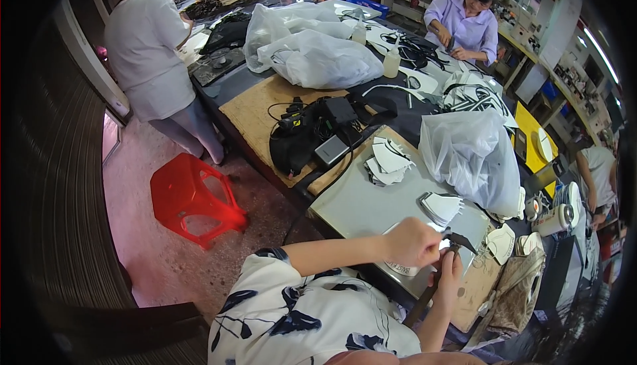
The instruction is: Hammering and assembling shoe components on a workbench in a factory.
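Observation:
My left hand (413, 242) is closed in a fist beside a dark hammer head (462, 240); what its fingers hold, if anything, is hidden. Wrapped round the hammer's wooden handle is my right hand (448, 277), with the handle slanting down toward my body. Below both hands lies a white round piece (397, 265) on the grey work board (345, 206), partly covered by my left hand. Just beyond my hands a fanned stack of white cut pieces (440, 208) rests on the board. A second pile of white curved pieces (387, 161) sits farther back.
A clear plastic bag (470, 156) bulges at the right. Black bags with a power pack (330, 151) lie on brown cardboard (255, 110). A brown cloth (521, 289) and a white roll (554, 220) are at right. A red stool (189, 196) stands left; co-workers are around the table.

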Demonstrator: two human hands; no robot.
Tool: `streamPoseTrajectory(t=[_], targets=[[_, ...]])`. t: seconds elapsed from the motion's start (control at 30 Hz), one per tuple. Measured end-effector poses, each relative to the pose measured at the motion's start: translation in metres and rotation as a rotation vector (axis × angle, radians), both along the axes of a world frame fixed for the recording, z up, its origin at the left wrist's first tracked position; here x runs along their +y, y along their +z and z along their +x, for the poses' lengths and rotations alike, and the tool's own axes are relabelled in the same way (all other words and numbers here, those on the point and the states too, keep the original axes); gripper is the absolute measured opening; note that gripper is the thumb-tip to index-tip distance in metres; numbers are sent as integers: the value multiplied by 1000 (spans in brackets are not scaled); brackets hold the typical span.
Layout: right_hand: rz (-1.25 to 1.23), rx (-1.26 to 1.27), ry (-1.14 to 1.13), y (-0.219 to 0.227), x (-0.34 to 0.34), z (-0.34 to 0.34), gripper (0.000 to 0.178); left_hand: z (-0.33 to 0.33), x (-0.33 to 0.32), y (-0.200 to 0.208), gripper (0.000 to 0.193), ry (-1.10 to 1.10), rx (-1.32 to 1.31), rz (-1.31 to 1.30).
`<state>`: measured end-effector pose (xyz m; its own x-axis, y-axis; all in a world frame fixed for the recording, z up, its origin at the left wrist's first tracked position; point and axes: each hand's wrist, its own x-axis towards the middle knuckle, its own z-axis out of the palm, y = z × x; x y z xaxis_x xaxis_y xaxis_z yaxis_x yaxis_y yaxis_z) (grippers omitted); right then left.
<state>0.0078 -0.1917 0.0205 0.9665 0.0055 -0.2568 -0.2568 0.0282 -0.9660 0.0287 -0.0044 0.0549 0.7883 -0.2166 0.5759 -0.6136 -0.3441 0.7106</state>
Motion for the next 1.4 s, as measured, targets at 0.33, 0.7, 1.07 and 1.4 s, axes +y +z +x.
streamPoseTrajectory(t=[0.33,0.7,1.07,1.4], targets=[[201,-74,14,18,-3,-12,30,-20,-16,-5,43,-48,-157,51],[-56,-63,8,37,16,-12,22,-34,16,-8,19,-25,560,-269],[-71,16,20,12,-6,-13,21,66,138,15,19,239,460,-80],[-28,86,16,13,-2,-1,19,79,81,-3,41,197,-79,408]])
